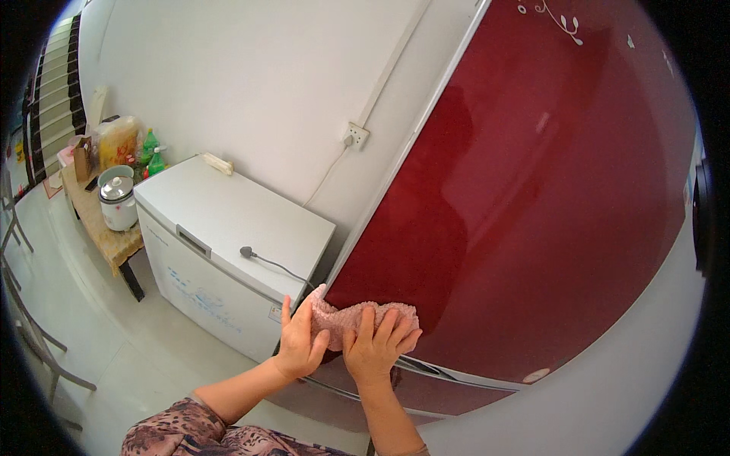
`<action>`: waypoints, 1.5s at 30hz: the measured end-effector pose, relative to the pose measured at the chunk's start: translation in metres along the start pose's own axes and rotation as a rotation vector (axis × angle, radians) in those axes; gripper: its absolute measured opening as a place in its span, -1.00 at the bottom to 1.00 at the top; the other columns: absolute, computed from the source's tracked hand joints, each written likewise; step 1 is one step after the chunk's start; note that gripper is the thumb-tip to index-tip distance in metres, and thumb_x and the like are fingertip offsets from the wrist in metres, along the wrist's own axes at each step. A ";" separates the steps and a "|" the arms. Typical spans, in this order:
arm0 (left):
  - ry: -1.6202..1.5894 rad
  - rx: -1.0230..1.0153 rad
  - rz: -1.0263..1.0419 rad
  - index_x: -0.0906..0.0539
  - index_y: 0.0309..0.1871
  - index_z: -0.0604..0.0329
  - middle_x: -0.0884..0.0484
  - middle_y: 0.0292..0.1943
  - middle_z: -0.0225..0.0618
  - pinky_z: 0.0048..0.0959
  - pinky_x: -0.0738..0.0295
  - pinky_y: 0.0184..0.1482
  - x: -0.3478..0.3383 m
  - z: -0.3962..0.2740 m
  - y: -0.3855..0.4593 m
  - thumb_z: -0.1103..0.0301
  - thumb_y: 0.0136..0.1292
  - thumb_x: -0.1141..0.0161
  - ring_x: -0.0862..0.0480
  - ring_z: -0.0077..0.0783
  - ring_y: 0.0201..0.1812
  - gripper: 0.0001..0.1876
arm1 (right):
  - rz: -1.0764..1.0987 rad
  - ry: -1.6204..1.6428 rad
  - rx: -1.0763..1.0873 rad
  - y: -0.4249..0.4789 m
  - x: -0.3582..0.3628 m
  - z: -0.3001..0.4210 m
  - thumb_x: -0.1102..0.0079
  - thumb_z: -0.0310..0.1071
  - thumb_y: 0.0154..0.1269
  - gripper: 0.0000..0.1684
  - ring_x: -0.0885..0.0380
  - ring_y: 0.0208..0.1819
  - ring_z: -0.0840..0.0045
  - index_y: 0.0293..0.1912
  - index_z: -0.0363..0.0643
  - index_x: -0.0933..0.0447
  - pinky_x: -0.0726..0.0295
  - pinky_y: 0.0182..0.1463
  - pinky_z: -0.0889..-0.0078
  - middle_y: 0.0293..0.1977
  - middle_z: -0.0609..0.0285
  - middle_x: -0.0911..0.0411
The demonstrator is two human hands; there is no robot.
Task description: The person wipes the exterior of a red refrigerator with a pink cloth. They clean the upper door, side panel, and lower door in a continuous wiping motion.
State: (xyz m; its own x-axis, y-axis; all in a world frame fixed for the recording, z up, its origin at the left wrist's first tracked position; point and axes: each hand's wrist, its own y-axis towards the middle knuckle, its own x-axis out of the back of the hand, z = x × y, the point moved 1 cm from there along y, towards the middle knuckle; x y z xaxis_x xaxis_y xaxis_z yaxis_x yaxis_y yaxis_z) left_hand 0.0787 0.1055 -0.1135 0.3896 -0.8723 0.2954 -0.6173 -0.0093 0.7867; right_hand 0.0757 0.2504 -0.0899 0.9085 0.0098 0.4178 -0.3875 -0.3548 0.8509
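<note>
A pink textured cloth [365,317] lies bunched against the lower part of a glossy dark red refrigerator door [490,199]. My right hand [377,346] presses it flat to the door with the fingers spread over it. At the door's left edge, my left hand [300,345] grips the cloth's other end, its thumb toward the red surface and a pink corner sticking up above the fingers. Just below both hands runs the seam with a dark handle recess [419,365], above a lower red drawer panel [450,393].
Left of the refrigerator stands a white chest freezer [262,211]; a loose plug and cord [247,252] lie on its lid. Beyond it, a wooden table [108,239] bears a rice cooker [118,204] and green bottles [154,157]. A wall socket [357,135] holds another plug. Chairs [45,353] stand far left.
</note>
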 end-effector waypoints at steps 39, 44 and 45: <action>-1.052 -0.698 0.173 -0.09 0.36 0.37 0.00 0.40 0.04 -0.05 0.23 0.37 -0.004 0.002 0.167 -0.03 0.38 0.24 0.07 0.06 0.43 -0.32 | -0.266 -0.026 -0.173 0.137 0.028 0.014 0.41 0.29 0.30 -0.19 0.19 0.39 -0.12 0.38 0.04 0.00 0.24 0.32 -0.31 0.39 -0.08 0.15; -1.086 -0.648 0.188 -0.09 0.36 0.37 0.03 0.41 0.02 -0.09 0.26 0.38 0.009 -0.015 0.198 -0.04 0.38 0.28 0.11 0.03 0.44 -0.31 | -0.281 -0.075 -0.152 0.172 0.037 0.003 0.45 0.22 0.35 -0.21 0.18 0.39 -0.13 0.37 -0.10 -0.02 0.25 0.33 -0.26 0.37 -0.14 0.10; -1.095 -0.621 0.197 -0.09 0.36 0.37 0.04 0.41 0.02 -0.09 0.27 0.38 0.009 -0.012 0.190 -0.03 0.39 0.28 0.12 0.03 0.44 -0.32 | -0.269 -0.068 -0.148 0.163 0.035 0.006 0.44 0.20 0.35 -0.22 0.18 0.39 -0.13 0.37 -0.10 -0.02 0.26 0.33 -0.27 0.37 -0.14 0.10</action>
State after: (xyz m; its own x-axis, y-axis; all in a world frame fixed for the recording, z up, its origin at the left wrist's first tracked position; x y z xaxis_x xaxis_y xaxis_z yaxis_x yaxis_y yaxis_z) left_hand -0.0269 0.1020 0.0457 -0.6202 -0.7814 0.0690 -0.0624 0.1368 0.9886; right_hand 0.0452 0.1875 0.0619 0.9880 0.0202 0.1531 -0.1456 -0.2084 0.9671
